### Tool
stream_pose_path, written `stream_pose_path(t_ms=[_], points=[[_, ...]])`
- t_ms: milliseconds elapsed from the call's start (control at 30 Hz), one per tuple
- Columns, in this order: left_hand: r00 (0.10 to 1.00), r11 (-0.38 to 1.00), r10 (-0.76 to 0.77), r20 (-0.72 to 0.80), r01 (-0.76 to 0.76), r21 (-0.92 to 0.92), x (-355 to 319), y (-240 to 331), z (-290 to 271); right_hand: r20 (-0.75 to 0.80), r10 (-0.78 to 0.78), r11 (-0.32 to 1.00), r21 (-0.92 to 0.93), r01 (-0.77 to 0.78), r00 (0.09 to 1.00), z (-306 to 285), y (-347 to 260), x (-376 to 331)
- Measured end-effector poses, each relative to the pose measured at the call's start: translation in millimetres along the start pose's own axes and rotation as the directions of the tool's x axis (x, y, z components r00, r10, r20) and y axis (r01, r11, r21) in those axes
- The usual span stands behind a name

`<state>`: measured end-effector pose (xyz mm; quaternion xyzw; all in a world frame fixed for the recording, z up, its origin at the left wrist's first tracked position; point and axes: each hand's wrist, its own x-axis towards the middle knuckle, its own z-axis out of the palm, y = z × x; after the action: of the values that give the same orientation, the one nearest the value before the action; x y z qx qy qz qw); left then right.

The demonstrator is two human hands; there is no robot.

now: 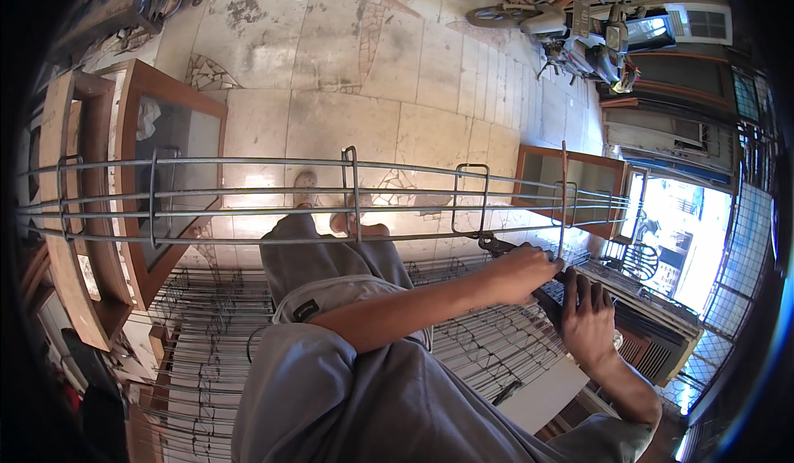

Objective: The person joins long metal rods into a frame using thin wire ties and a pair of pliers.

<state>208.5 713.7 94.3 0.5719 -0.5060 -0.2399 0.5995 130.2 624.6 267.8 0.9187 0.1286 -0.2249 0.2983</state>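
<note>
A long cage of steel rods (273,191) crosses in front of me, with rectangular wire stirrups (458,202) spaced along it. My left hand (527,274) reaches across to the right, its fingers closed at the lower end of a rusty stirrup (564,183) that stands edge-on. Beneath that hand runs a dark hand tool (499,248) with a jaw-like head, which lies near the lowest rod. My right hand (589,324) is closed around the tool's other end, fingers over its top. The palm sides of both hands are hidden.
Many wire frames (207,355) are stacked low beside my legs. Wooden-framed glass cabinets (131,186) stand by the cage's left end, and another framed panel (614,194) by its right. A motorcycle (571,37) is parked at far right on the tiled floor (331,124).
</note>
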Motion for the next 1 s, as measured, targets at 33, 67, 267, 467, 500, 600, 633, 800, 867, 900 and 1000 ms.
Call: stream_pose_path(t_ms=[33,67,267,467,500,600,633,800,867,900,1000], points=[[0.999,0.988,0.033,-0.042,-0.039,-0.150,-1.3,-5.7,-9.3,0.042,-0.003,0.996,0.092,-0.001,0.999,-1.9,3.3,2.8],[0.994,0.952,0.059,-0.089,-0.083,-0.294,-3.6,-11.8,-19.0,0.157,0.008,0.958,0.282,-0.053,0.988,-0.8,7.5,5.2],[0.825,0.912,-0.236,-0.514,0.006,-0.409,-38.3,6.0,-47.5,0.774,-0.180,0.207,0.633,-0.746,0.607,10.0,43.9,28.1],[0.790,0.848,0.313,-0.527,0.017,0.529,-22.3,4.4,46.9,0.753,-0.232,0.217,0.657,-0.722,0.615,-8.3,43.1,43.2],[0.838,0.856,0.260,-0.480,0.030,0.516,-20.2,1.9,49.3,0.747,-0.227,0.226,0.665,-0.712,0.626,-10.3,41.1,41.8],[0.924,0.862,0.135,-0.358,0.070,0.503,-16.0,-3.2,55.4,0.409,-0.004,0.539,0.770,-0.343,0.913,-22.8,21.4,30.4],[0.930,0.856,0.125,-0.346,0.075,0.512,-16.3,-2.4,52.2,0.183,0.055,0.690,0.704,-0.170,0.982,-29.5,11.9,23.3],[0.980,0.911,-0.006,-0.201,0.088,0.404,-9.2,5.7,25.8,-0.109,-0.071,0.987,-0.149,0.054,0.992,-12.0,-7.4,0.2],[0.982,0.944,-0.048,-0.185,0.105,0.312,-10.1,8.7,19.1,-0.139,-0.087,0.983,-0.174,0.062,0.986,6.2,1.6,-0.9],[0.983,0.951,-0.020,-0.183,0.075,0.299,-11.9,5.3,18.7,-0.159,-0.103,0.980,-0.183,0.073,0.982,10.8,3.9,2.1],[0.989,0.972,0.024,-0.147,0.011,0.234,-16.8,-1.5,18.3,0.073,0.008,0.977,0.212,-0.024,0.997,1.9,7.5,14.8]])
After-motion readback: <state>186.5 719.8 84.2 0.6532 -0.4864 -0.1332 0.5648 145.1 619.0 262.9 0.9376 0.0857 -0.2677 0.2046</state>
